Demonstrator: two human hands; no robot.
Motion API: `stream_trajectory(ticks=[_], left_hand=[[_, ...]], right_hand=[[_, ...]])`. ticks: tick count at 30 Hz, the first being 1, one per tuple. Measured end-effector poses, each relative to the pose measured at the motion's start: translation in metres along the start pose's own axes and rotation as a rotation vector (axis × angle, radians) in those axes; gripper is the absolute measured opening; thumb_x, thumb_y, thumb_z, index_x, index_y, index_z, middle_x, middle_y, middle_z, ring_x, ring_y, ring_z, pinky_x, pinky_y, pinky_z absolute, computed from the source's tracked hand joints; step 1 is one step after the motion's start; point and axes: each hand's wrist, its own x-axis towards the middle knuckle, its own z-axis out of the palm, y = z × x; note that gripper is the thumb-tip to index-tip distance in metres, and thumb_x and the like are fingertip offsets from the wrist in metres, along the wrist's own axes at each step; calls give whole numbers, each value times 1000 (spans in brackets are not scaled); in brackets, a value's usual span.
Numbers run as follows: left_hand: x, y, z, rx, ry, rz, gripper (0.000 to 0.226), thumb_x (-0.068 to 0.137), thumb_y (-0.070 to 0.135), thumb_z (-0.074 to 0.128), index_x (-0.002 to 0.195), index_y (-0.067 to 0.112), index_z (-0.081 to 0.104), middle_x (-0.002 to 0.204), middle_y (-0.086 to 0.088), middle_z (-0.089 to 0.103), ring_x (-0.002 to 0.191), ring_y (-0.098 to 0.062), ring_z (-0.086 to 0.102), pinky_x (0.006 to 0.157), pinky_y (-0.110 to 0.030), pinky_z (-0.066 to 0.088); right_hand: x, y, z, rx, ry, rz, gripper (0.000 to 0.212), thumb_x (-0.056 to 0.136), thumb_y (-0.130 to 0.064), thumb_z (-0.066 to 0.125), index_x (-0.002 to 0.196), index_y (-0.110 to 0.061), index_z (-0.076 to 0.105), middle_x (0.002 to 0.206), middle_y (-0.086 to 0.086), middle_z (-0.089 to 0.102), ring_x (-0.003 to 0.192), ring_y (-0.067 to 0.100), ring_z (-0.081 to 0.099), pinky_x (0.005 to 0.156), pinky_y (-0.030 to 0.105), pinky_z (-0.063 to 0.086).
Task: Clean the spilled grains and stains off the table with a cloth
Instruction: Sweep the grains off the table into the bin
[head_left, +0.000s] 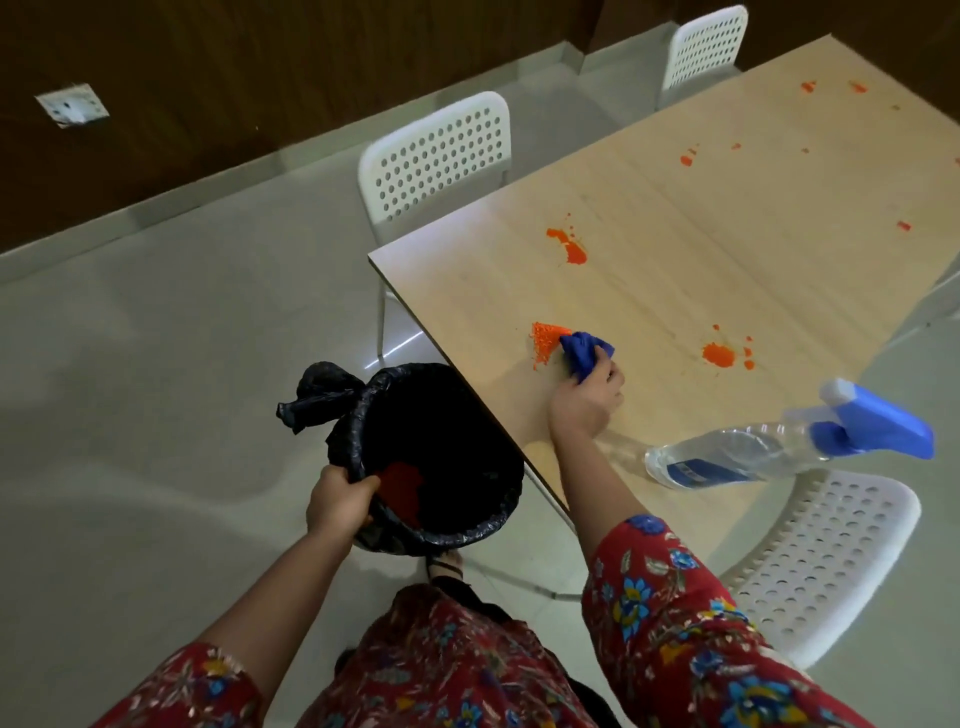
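- A blue cloth is gripped by the right hand against orange grains, near the tabletop edge.
- A lined bin is held by its rim in the left hand, just below that edge.

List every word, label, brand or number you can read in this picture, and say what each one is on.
Spray bottle, blue label near its base: there is print, but it is too blurred to read.
No other writing, numbers or signs can be seen anywhere else in the picture.

The right hand presses a crumpled blue cloth against orange grains on the pale wooden table (left hand grips a black-lined bin).
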Motion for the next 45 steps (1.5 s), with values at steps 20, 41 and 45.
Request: stream_trajectory(ticks=[20, 41, 45], left_hand=[[7, 14, -7, 16, 16, -16, 20, 80, 21, 65, 78, 10, 49, 67, -8, 54, 62, -30, 57, 56, -33, 41], [-9, 32, -2, -14, 40, -24, 23, 84, 24, 65, 91, 9, 49, 79, -8, 57, 71, -27, 57, 60, -35, 43], [-12, 34, -3, -45, 30, -38, 20, 84, 22, 64, 89, 11, 48, 78, -7, 55, 69, -26, 55, 59, -32, 37]], right_hand=[[53, -5, 5, 328, -336, -420, 56, 67, -4, 41, 114, -16, 70, 127, 0, 61, 120, 25, 54, 107, 22, 33], [9, -28, 46, -18, -625, -764, 46, 77, -17, 42, 112, -31, 69, 128, -8, 61, 110, 26, 54, 89, 26, 31], [-10, -17, 36, 137, -730, -840, 46, 73, -10, 45, 105, -29, 72, 121, -8, 66, 112, 23, 57, 97, 24, 34]])
